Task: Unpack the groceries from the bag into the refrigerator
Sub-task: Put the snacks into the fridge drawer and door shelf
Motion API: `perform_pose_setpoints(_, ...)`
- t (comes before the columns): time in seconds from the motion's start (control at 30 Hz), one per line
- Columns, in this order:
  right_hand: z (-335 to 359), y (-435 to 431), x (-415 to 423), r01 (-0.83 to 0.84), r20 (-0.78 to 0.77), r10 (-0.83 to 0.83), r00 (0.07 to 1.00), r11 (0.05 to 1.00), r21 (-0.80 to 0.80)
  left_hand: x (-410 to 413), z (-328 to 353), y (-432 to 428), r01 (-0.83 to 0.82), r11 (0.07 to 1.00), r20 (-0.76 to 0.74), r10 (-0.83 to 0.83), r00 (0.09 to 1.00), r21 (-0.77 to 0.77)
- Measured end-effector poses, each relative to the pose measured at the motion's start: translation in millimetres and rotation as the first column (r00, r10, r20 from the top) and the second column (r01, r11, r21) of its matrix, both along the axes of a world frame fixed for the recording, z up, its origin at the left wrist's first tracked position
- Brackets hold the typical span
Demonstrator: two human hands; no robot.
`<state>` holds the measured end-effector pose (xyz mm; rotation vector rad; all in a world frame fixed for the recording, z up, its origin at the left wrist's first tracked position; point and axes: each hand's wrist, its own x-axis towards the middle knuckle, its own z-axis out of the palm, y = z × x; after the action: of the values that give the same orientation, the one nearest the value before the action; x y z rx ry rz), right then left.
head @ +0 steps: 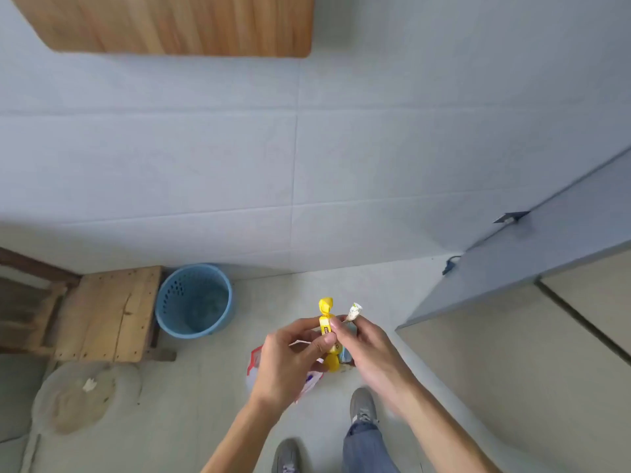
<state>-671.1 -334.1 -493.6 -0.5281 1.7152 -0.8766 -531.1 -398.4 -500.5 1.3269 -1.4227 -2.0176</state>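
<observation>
My left hand (290,360) grips a yellow wrapped stick-shaped packet (327,322), held upright in front of me. My right hand (367,349) pinches a second, pale wrapped packet (353,312) and its fingers also touch the yellow one. Below my hands, on the floor, lies a white bag with red and blue print (256,365), mostly hidden by my left hand. The grey panel at the right (532,257) may be the refrigerator's door; I cannot tell.
A blue plastic basket (194,300) stands by the tiled wall. A wooden bench (106,312) is left of it, and a clear plastic bag (78,397) lies on the floor below. My feet (363,404) stand on the pale floor.
</observation>
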Motion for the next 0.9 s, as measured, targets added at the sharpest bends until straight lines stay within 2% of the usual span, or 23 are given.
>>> perform_pose_setpoints(0.1, 65, 33, -13, 0.149, 0.01, -0.149, 0.989, 0.987, -0.062, -26, 64, 14, 0.106, 0.988, -0.011, -0.107, 0.994, -0.11)
perform_pose_setpoints(0.23, 131, 87, -37, 0.308, 0.029, -0.307, 0.951, 0.943, -0.128, -64, 125, 40, 0.293, 0.921, 0.036, -0.294, 0.955, -0.256)
perform_pose_setpoints(0.43, 199, 185, -73, 0.565, 0.075, -0.568, 0.819, 0.78, -0.269, -139, 181, 102, 0.515, 0.793, -0.018, -0.55, 0.835, -0.325)
perform_pose_setpoints(0.6, 236, 299, -107, 0.734, 0.058, -0.761, 0.647, 0.6, -0.319, -207, 219, 177, 0.669, 0.649, -0.05, -0.73, 0.681, -0.363)
perform_pose_setpoints(0.7, 265, 376, -119, 0.753, -0.042, -0.814, 0.579, 0.554, -0.357, -248, 242, 235, 0.732, 0.552, -0.06, -0.812, 0.58, -0.399)
perform_pose_setpoints(0.9, 325, 506, -126, 0.755, -0.245, -0.89, 0.384, 0.456, -0.471, -306, 283, 368, 0.815, 0.346, -0.099, -0.935, 0.341, -0.464)
